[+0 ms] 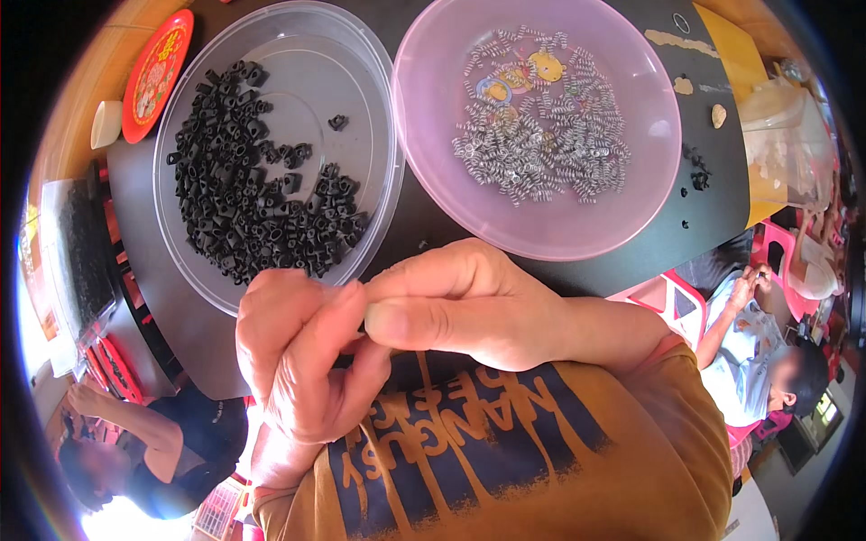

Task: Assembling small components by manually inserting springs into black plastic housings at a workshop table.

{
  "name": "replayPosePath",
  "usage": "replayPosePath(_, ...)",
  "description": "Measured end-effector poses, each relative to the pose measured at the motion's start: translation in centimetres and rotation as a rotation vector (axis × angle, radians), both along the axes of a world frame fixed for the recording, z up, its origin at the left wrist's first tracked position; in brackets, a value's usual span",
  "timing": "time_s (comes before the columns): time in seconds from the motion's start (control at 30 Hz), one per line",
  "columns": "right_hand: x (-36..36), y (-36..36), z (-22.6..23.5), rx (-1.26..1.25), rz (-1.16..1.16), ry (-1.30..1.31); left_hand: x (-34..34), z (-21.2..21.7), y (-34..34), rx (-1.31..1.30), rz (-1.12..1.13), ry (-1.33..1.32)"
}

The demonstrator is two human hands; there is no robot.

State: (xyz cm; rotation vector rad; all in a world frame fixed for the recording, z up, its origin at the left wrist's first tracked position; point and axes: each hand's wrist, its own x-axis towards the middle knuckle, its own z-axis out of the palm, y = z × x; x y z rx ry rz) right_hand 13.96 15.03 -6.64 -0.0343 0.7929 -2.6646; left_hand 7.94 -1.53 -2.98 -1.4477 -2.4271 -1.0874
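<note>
My left hand (302,356) and my right hand (478,307) meet in front of my chest, fingertips touching. The fingers of my left hand are curled and pressed together. Thumb and forefinger of my right hand pinch against them. Only a speck of something dark shows between the fingertips; its shape is hidden. Just beyond my left hand stands a clear round tub (361,135) with a heap of small black plastic caps (244,189). To its right, beyond my right hand, a pink plastic basin (424,54) holds many small metal coil springs (541,144).
Both containers stand on a dark table (424,212). Loose black pieces (696,171) lie right of the basin. A red oval tray (158,77) and a white cup (106,123) are at the far left. Another person (749,343) sits at right, another (153,433) at lower left.
</note>
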Motion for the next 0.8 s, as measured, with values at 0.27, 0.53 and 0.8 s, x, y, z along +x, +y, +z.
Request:
replayPosePath(0.27,0.06,0.76,0.14,-0.044,0.101,-0.137,-0.52,-0.91,0.28,0.005,0.010,0.015)
replayPosePath(0.53,0.51,0.31,0.07,-0.066,0.111,-0.139,-0.34,-0.87,0.05,0.061,0.003,-0.059)
replayPosePath(0.8,0.56,0.94,-0.40,-0.095,0.112,-0.025,-0.24,-1.20,0.23,0.079,-0.004,-0.116)
